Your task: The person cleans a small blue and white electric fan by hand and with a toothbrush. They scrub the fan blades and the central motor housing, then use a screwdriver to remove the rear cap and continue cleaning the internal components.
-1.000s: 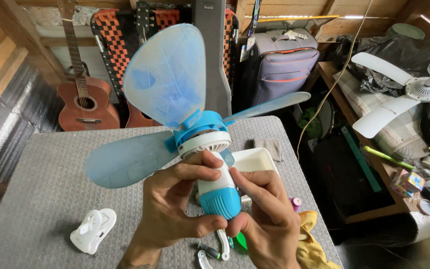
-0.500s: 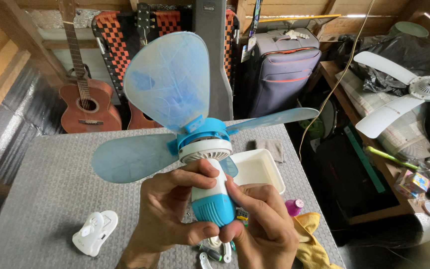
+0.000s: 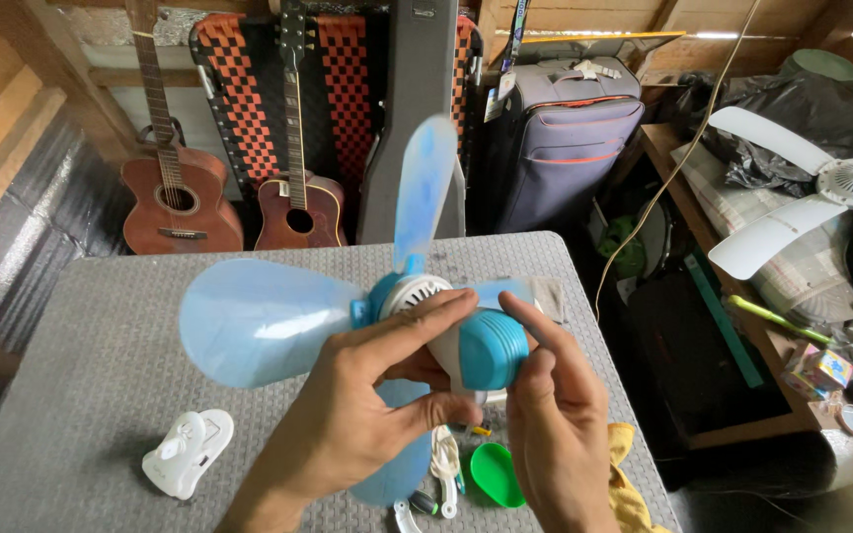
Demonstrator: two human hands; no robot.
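I hold a small blue and white fan (image 3: 466,336) with three translucent light-blue blades above a grey table (image 3: 81,336). My left hand (image 3: 367,405) wraps the white motor body from below and the side. My right hand (image 3: 555,415) grips the blue end cap with thumb and fingers. One blade (image 3: 259,321) points left, one (image 3: 425,188) points up, and a third hangs down behind my left hand. On the table below lie a green cap (image 3: 498,474), a white cord and small parts.
A white plastic housing (image 3: 188,452) lies on the table at the left. A yellow cloth (image 3: 629,484) is by the right edge. Two guitars (image 3: 175,188), a checkered chair, a suitcase (image 3: 565,138) and a white ceiling fan (image 3: 821,197) stand around.
The fan has been tilted over, so its blue end now points right and toward me. The blades have turned; the big blade that stood upright now points left.
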